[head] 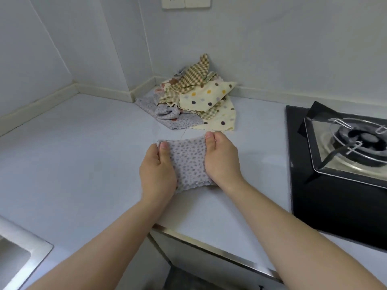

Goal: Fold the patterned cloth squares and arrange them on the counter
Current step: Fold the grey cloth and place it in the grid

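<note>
Head view, looking down onto a pale grey worktop [83, 164] running back into a corner of plain pale walls [272, 49]. At the right, set into the worktop, a black glass gas hob [335, 185] with a steel-ringed burner [364, 141]. At the lower left edge, a corner of a steel sink [21, 254]. In the far corner against the wall, a loose pile of patterned cloth squares [194, 97], unfolded and overlapping: on top a brown checked cloth [196, 74] standing up in a peak, beside it a cream cloth with coloured dots [207, 95], underneath at the left a crumpled grey spotted cloth [167, 114]. Nearer, about the middle of the worktop and apart from the pile, a second grey spotted cloth [188, 160] with a scalloped near edge, stretched between both hands. Left hand [157, 170] gripping its left side, thumb pressed on top near the far corner, fingers tucked out of sight underneath. Right hand [222, 162] gripping its right side the same way, thumb on the far right corner. Unclear whether this cloth lies flat or sits slightly raised. High on the wall, two white sockets [186, 2].
</note>
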`<action>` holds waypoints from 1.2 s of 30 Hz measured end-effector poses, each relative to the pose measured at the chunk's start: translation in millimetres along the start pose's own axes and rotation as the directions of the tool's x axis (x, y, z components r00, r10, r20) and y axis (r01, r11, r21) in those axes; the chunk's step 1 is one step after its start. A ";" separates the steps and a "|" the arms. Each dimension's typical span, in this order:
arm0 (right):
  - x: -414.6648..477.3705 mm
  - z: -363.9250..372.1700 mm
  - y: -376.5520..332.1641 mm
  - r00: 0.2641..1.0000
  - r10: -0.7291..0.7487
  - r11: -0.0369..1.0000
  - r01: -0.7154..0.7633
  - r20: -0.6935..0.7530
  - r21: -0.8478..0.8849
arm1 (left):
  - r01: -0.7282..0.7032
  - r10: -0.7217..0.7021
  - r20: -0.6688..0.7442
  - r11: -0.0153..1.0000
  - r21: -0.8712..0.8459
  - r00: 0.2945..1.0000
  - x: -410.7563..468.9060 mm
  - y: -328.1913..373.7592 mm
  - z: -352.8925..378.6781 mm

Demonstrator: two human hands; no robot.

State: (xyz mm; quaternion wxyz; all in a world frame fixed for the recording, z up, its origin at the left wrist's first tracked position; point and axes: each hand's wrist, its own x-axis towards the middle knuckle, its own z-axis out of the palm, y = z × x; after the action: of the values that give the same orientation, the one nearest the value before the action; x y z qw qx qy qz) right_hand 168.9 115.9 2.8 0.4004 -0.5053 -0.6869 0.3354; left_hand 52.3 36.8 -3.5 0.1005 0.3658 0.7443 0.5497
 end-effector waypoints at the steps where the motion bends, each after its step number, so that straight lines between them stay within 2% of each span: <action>1: -3.4 -1.5 3.3 1.000 0.027 1.000 -0.027 0.013 -0.008 | 0.036 -0.036 0.025 0.999 0.008 0.999 -2.4 3.0 -0.7; 4: -12.8 -18.2 -7.8 0.989 0.147 0.989 -0.147 0.032 -0.014 | 0.116 -0.118 0.106 0.993 0.024 0.987 -6.9 31.1 -6.9; 7: -26.1 -65.0 -39.9 0.966 0.252 0.968 -0.253 -0.059 0.005 | 0.148 -0.157 0.224 0.987 0.055 0.962 -17.8 90.8 -19.8; 10: -41.1 -100.4 -57.8 0.961 0.253 0.967 -0.254 -0.111 0.004 | 0.154 -0.149 0.288 0.988 0.004 0.946 -30.0 125.5 -24.7; 15: -64.5 -220.0 -74.9 0.880 0.364 0.926 -0.376 -0.307 0.020 | 0.094 -0.081 0.508 0.996 0.001 0.857 -71.6 219.7 9.9; 21: -101.6 -363.7 -31.3 0.743 0.496 0.844 -0.535 -0.450 0.046 | -0.016 -0.010 0.701 0.999 0.031 0.713 -161.7 307.1 97.5; 25: -128.6 -463.1 4.8 0.663 0.585 0.773 -0.630 -0.467 0.073 | -0.043 -0.023 0.800 0.997 0.060 0.599 -236.6 365.4 160.5; 30: -161.5 -572.3 43.8 0.599 0.626 0.720 -0.690 -0.499 0.076 | 0.010 -0.047 0.858 0.999 0.049 0.511 -322.2 425.8 229.4; 36: -197.5 -655.5 92.4 0.431 0.660 0.633 -0.760 -0.615 0.147 | -0.132 0.054 0.926 0.991 -0.004 0.373 -401.1 462.7 292.2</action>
State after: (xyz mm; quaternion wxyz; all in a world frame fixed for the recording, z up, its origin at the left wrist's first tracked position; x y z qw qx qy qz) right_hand 824.4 -13.0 179.0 0.3822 -0.8553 -0.2604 0.2337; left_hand 700.0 51.0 198.2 0.4540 0.6543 0.5590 0.2309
